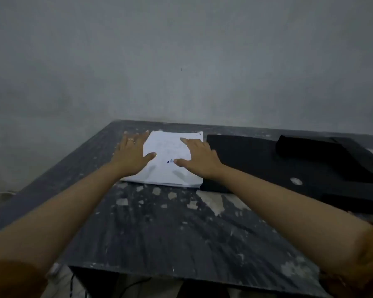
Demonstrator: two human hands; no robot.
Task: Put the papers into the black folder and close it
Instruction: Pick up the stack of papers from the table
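Observation:
A stack of white papers (170, 151) lies flat at the far middle of the dark table. My left hand (130, 153) rests spread over the stack's left edge, a ring on one finger. My right hand (197, 157) lies with fingers apart on the stack's right side. Neither hand grips anything. The black folder (256, 160) lies open directly to the right of the papers, touching their right edge. A flap of the folder (323, 151) is raised at the far right.
The dark table (159, 229) is worn, with pale scuffed patches. A grey wall (181, 61) stands close behind the table's far edge. A cable (125, 287) hangs below the near edge.

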